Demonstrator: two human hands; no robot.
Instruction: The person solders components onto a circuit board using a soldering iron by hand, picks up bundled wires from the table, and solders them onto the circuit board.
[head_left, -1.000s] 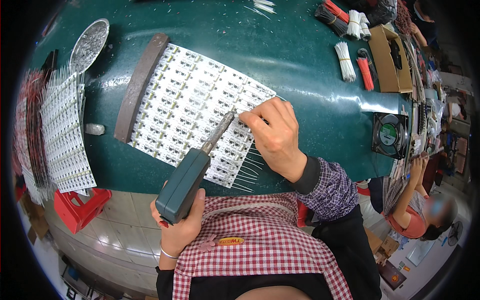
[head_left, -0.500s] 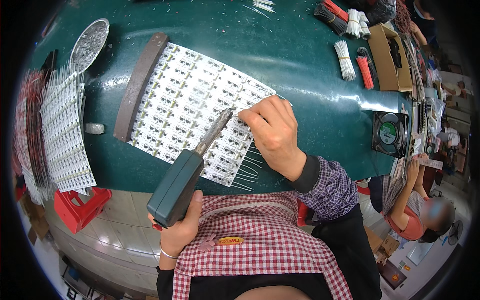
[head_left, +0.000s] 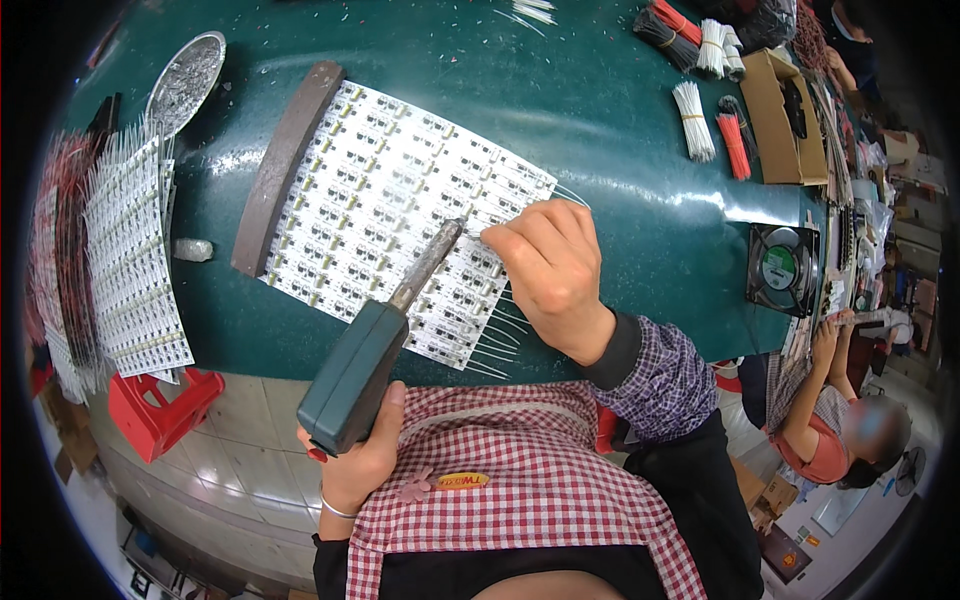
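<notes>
Green plastic soldering gun (head_left: 352, 372) nudges toward seven o'clock, left grip (head_left: 368, 455) wrapped; likely light, handle-only; right grip (head_left: 556, 272) pinched, contents unclear.

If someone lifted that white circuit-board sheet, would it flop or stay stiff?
The white circuit-board sheet probably stays fairly stiff, since no ripples show across it, and is likely light, as it looks thin. The slender white wires fanning from its right edge would likely sway or snag.
</notes>
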